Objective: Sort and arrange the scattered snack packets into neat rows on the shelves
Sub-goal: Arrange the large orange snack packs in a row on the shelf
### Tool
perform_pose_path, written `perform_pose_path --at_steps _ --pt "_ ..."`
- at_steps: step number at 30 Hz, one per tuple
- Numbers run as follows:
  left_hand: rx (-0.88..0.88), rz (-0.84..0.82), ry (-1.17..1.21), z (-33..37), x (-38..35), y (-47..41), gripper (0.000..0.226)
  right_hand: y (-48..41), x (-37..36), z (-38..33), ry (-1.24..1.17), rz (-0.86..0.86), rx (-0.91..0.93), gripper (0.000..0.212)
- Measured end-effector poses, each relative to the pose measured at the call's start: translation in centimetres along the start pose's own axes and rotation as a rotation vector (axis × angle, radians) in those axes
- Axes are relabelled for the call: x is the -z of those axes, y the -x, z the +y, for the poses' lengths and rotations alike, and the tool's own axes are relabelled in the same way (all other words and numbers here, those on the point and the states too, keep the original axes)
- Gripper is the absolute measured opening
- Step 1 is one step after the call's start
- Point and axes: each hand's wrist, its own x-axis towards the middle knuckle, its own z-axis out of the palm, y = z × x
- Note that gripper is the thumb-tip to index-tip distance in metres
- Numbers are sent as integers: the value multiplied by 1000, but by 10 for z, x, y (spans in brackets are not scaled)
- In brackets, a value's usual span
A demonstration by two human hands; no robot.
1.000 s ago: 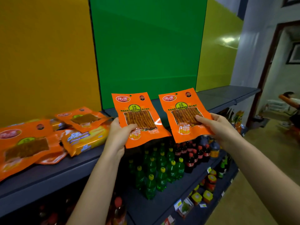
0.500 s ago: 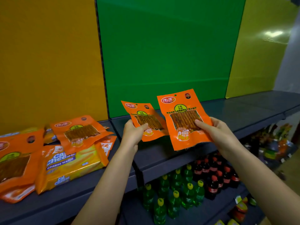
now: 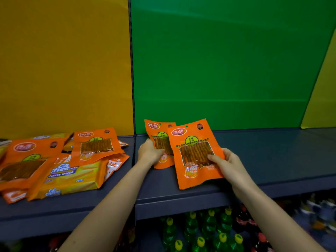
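My left hand (image 3: 149, 153) grips an orange snack packet (image 3: 158, 133) low over the grey shelf (image 3: 272, 157), close to the green back panel. My right hand (image 3: 226, 163) grips a second orange packet (image 3: 195, 151) of the same kind, held in front of the first and overlapping its right side. Its lower edge is near the shelf's front. On the left part of the shelf lies a loose pile: a yellow Cal Cheese wafer pack (image 3: 71, 176), an orange packet (image 3: 96, 145) resting on top of it, and a larger orange packet (image 3: 25, 159) at the far left.
Yellow (image 3: 63, 60) and green (image 3: 227, 60) panels back the shelf. The shelf stretches bare to the right of my hands. Below it stand green bottles with yellow caps (image 3: 200, 233) and dark bottles with red caps (image 3: 254, 233).
Both hands have carried their packets down and forward from mid-air to the shelf by the green panel. The left packet has gone behind the right one. The view has turned left and down.
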Motion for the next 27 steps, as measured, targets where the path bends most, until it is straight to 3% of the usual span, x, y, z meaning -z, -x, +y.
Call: perform_pose_path --at_steps 3,9,15,20,27 --pt "38 52 -153 -3 1 -2 50 -3 0 9 25 -41 7 8" --pt "69 49 -258 -8 1 -7 59 -4 -6 14 138 -94 39 24" --pt "-1 84 -328 -4 17 4 41 -2 -18 8 118 -127 32 33" --pt "-187 261 -510 1 47 39 28 0 -36 2 83 -155 34 39" --pt "-321 408 -606 -15 83 81 21 9 -38 -2 551 -247 134 53"
